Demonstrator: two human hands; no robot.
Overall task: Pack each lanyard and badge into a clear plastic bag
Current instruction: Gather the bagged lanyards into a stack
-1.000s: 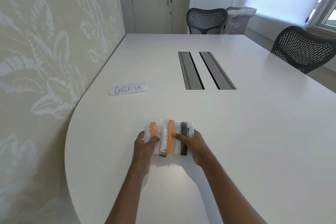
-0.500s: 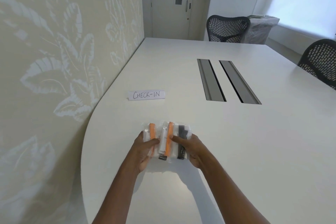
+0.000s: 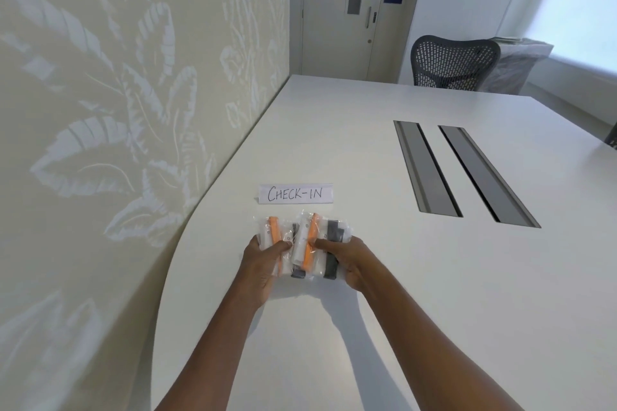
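My fingers are out of sight beneath the bags, so only the thumbs and the backs of my hands show. My left hand (image 3: 261, 264) grips the left bag (image 3: 266, 234), thumb (image 3: 283, 245) curled over its top. My right hand (image 3: 351, 260) grips the right bag (image 3: 321, 263), thumb (image 3: 323, 243) pinching down beside an orange strap (image 3: 310, 243).

The plastic is clear and crumpled, and its edges are hard to trace. I cannot tell how many bags there are, nor where one ends and the next begins. I cannot pick out a badge for sure: there are pale pieces beside the straps, too small to read. My palms cover the near corners of the bags. I cannot tell whether the bags lie on the desk (image 3: 417, 294) or are held just above it.

The bags are at the desk's near left part, close to its curved left edge and just on my side of the CHECK-IN sign (image 3: 295, 193), not touching it. The folded straps run lengthwise from me toward the sign. The left orange strap (image 3: 274, 229) and the right one fan slightly apart at their far ends. A dark strap (image 3: 334, 233) lies at the right, nearly parallel, with another dark one (image 3: 295, 233) between the two orange.
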